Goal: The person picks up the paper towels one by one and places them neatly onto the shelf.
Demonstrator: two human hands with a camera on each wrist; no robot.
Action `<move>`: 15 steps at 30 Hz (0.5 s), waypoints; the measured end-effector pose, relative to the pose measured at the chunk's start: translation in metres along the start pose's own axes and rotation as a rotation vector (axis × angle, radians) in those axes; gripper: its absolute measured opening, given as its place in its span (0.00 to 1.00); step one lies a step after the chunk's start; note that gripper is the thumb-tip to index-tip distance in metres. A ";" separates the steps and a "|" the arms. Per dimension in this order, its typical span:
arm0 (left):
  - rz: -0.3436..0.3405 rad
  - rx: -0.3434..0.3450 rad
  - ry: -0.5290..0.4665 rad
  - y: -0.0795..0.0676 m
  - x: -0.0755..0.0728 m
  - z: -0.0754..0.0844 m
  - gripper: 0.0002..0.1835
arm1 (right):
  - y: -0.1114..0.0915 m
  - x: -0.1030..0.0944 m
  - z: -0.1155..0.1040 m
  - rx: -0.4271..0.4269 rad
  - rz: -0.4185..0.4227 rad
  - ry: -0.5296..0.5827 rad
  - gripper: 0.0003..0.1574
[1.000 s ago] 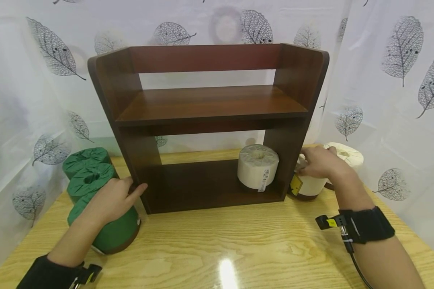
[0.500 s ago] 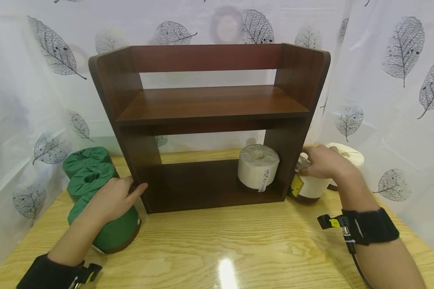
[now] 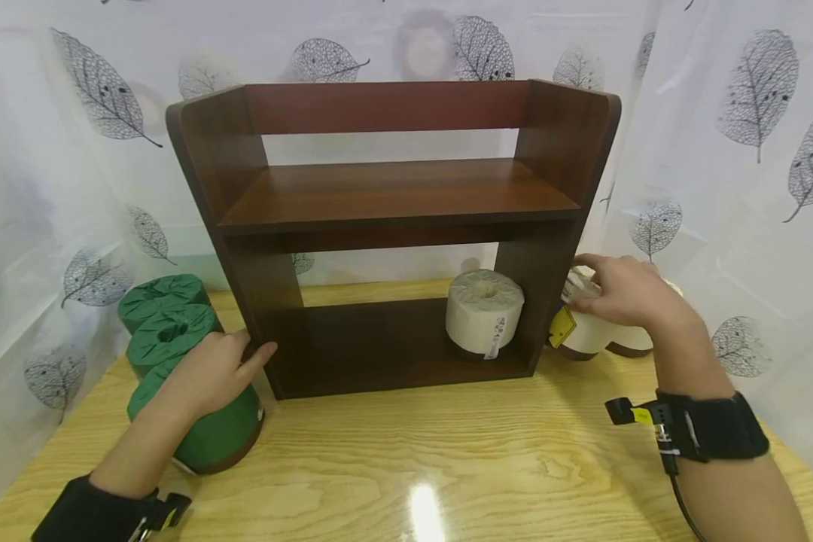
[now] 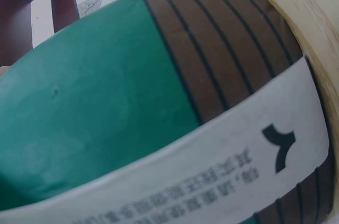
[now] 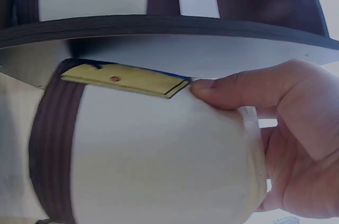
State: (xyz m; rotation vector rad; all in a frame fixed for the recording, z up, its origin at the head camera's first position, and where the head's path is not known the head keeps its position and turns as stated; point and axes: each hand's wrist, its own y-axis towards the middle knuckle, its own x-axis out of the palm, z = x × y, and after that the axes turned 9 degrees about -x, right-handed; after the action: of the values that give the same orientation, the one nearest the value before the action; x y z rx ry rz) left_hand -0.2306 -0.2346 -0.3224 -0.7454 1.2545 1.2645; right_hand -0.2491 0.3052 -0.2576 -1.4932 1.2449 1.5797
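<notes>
In the head view my right hand (image 3: 626, 290) grips a cream paper-wrapped toilet roll (image 5: 164, 150) with a brown striped base and a yellow label (image 5: 124, 78). The thumb presses by the label, while the fingers are partly hidden behind the roll. This roll is held just outside the right panel of the dark wooden shelf (image 3: 406, 226). My left hand (image 3: 210, 373) holds the front edge of the shelf's left panel, its thumb across the edge and the fingers mostly hidden. Beneath that wrist stands the front green toilet roll (image 4: 100, 102).
Another cream roll (image 3: 484, 312) stands on the lower board at the right. A further cream roll (image 3: 630, 342) is partly hidden behind my right hand. Two more green rolls (image 3: 162, 297) line the left side. A leaf-print curtain (image 3: 47, 188) hangs behind the wooden table (image 3: 352, 459).
My right hand has risen and moved slightly right, and the cream roll has lifted with it. The left hand has stayed in place.
</notes>
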 end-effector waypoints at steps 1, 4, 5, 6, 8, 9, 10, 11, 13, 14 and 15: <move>0.001 0.000 0.001 0.000 0.000 0.000 0.28 | -0.001 -0.003 0.001 0.005 0.019 0.003 0.41; 0.002 -0.001 0.002 0.000 -0.001 0.000 0.27 | -0.004 -0.009 0.002 0.002 0.086 0.009 0.41; 0.001 -0.002 0.002 0.000 -0.001 0.000 0.27 | -0.005 -0.011 0.002 -0.002 0.109 0.008 0.41; 0.001 -0.003 0.001 0.000 -0.001 0.000 0.27 | -0.006 -0.012 0.001 -0.005 0.129 0.002 0.41; -0.002 -0.004 -0.001 0.000 0.000 0.000 0.27 | -0.007 -0.014 0.001 -0.012 0.177 -0.012 0.41; -0.002 -0.003 -0.002 0.000 0.000 0.000 0.27 | -0.007 -0.015 0.000 -0.014 0.198 -0.018 0.41; -0.003 -0.003 -0.003 0.000 0.000 -0.001 0.27 | -0.007 -0.015 -0.001 -0.015 0.220 -0.025 0.40; -0.004 -0.004 -0.004 0.000 0.000 -0.001 0.27 | -0.007 -0.016 -0.002 -0.017 0.241 -0.030 0.41; -0.002 -0.002 -0.003 0.000 0.000 -0.001 0.27 | -0.008 -0.016 -0.004 -0.015 0.294 -0.038 0.42; -0.001 0.000 -0.004 0.000 0.001 -0.001 0.27 | -0.008 -0.017 -0.005 -0.013 0.324 -0.042 0.44; 0.001 0.001 -0.003 0.000 0.001 -0.001 0.27 | -0.008 -0.017 -0.006 -0.012 0.356 -0.044 0.45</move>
State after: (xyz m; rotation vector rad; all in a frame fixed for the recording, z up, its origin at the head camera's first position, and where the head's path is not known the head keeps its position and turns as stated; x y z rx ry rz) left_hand -0.2305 -0.2356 -0.3233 -0.7419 1.2529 1.2657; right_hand -0.2367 0.3049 -0.2417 -1.2862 1.5423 1.8355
